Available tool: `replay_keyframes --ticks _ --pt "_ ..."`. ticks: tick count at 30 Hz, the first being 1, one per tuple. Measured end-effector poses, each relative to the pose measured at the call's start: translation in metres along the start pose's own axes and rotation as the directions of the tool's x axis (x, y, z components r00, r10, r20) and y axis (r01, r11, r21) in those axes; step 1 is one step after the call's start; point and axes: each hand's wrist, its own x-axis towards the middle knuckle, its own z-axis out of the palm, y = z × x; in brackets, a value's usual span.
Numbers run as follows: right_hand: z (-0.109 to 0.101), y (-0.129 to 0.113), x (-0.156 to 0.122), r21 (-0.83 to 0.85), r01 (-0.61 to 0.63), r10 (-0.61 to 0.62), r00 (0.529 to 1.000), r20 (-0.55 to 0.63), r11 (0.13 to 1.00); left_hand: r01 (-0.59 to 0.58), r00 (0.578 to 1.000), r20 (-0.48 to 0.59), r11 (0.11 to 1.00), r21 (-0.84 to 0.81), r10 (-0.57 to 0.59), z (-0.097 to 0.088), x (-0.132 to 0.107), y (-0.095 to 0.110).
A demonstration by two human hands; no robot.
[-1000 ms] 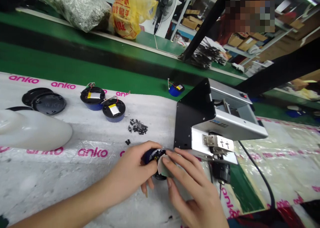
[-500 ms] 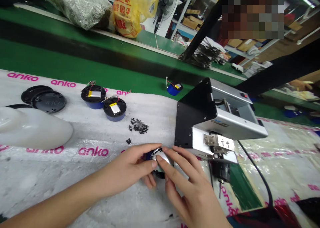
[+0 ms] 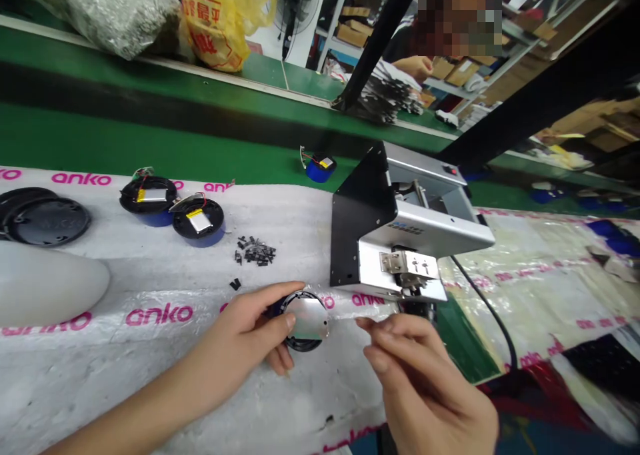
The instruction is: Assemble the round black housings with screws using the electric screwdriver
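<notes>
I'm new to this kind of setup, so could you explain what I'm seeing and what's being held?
No robot here: these are a person's bare hands, filmed by a camera worn on the head, looking down. The left hand holds a round unit with a shiny flat piece over its face. The right hand is apart from it, fingers curled; I can't tell whether they grip anything tiny. On the white sheeting lie small black pieces, two blue-and-black units and dark discs; a grey-and-black machine stands to the right.
</notes>
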Motion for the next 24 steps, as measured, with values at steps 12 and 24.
replay_keyframes --ticks 12,24 --pt "-0.006 0.022 -0.001 -0.359 0.255 -0.174 0.954 0.243 0.898 -0.023 1.000 0.001 1.000 0.020 0.023 -0.001 -0.002 -0.002" --pt "-0.039 0.027 -0.017 -0.486 0.627 -0.163 0.699 0.697 0.609 0.008 0.999 -0.033 0.999 0.054 -0.006 -0.001 -0.002 -0.004"
